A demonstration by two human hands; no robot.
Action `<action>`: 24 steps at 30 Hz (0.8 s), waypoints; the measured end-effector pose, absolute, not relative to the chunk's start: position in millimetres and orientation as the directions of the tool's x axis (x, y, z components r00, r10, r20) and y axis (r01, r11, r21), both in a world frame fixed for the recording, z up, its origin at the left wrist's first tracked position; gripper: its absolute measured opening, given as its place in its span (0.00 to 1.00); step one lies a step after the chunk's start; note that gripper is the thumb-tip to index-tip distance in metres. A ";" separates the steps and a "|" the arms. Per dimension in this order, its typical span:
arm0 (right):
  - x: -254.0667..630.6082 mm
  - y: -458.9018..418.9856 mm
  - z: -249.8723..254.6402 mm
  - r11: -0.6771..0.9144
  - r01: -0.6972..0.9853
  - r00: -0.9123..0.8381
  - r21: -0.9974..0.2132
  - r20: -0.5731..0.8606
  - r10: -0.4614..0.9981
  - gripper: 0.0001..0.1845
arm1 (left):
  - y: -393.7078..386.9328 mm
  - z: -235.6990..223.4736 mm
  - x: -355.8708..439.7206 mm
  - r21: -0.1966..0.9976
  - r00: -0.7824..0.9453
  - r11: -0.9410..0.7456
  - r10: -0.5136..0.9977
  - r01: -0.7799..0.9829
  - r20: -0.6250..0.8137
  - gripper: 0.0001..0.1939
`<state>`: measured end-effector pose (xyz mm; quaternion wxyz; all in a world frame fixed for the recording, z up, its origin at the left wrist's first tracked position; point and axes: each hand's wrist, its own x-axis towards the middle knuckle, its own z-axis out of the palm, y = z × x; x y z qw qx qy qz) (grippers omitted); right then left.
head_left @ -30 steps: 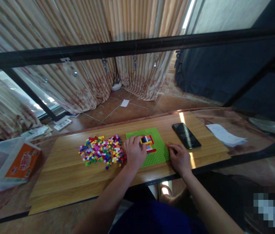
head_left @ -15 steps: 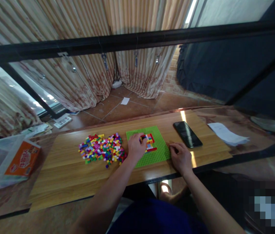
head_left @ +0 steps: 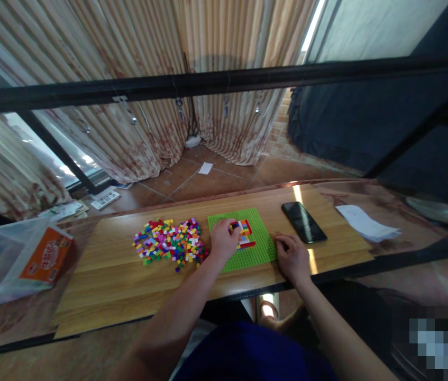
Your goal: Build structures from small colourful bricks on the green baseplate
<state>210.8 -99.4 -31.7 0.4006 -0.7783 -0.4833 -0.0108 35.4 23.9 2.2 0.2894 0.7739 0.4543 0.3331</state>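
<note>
A green studded baseplate lies on the wooden board, bearing a small pattern of red, white, orange and other coloured toy bricks. My left hand is over the plate's left half, thumb and fingertips pinched at the left side of that pattern. Whatever is between those fingertips is too small and covered to make out. At the plate's right edge rests my right hand, its fingers curled in and nothing visible in them. Left of the plate spreads a loose heap of small multicoloured bricks.
A black phone lies right of the plate, with white paper beyond it. To the left stands a clear plastic bin with an orange label. A dark metal bar crosses in front of the curtains.
The camera view has tilted and shifted slightly. My left hand stays pinched at the brick pattern, and my right hand remains by the plate's edge.
</note>
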 end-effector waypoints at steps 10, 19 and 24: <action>212.5 -99.2 -33.9 -0.201 0.783 0.511 -0.589 0.424 0.747 0.15 | 22.4 30.1 -28.1 0.786 0.258 -0.409 0.911 0.464 0.322 0.14; 217.2 -101.3 -41.3 -0.212 0.801 0.507 -0.560 0.446 0.738 0.15 | 5.8 12.9 -138.8 0.857 0.054 -0.233 0.971 0.460 0.235 0.11; 218.9 -102.6 -42.6 -0.217 0.811 0.500 -0.544 0.450 0.740 0.14 | -5.4 4.8 -155.1 0.806 0.050 -0.212 0.974 0.552 0.222 0.09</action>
